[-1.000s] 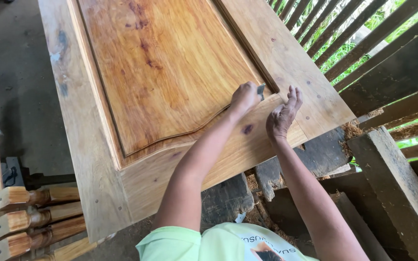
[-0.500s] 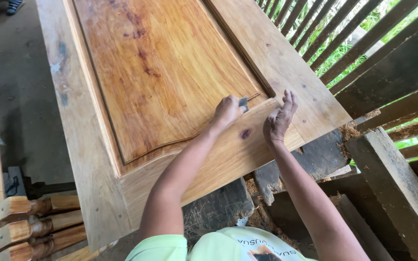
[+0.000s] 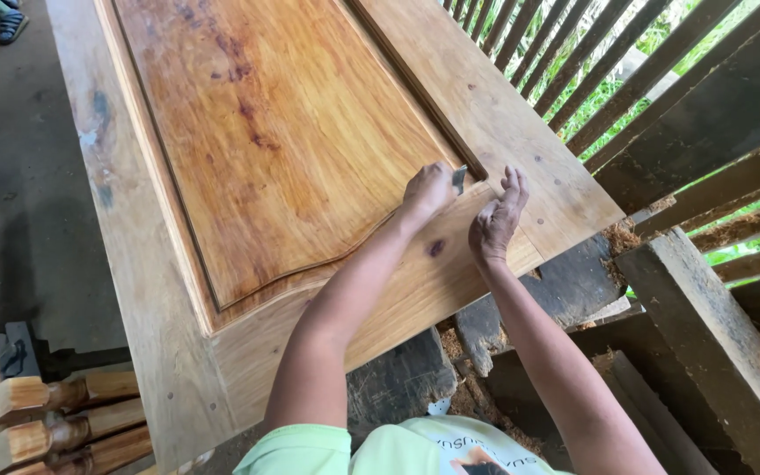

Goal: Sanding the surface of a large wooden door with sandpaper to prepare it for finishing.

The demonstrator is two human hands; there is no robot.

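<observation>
Beyond my fingers (image 3: pixel 510 186), to the upper right, a wall of dark wooden slats (image 3: pixel 635 79) lets green daylight through. Left of them lies grey concrete floor (image 3: pixel 19 202). Below them, rough dark timbers (image 3: pixel 705 325) sit with sawdust; turned wooden legs (image 3: pixel 54 422) lie far lower left.

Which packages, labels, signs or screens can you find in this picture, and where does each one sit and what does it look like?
No packages, labels, signs or screens show.
Only a printed patch on the person's pale green shirt, bottom centre: dark and orange, cut off by the frame edge.
</observation>
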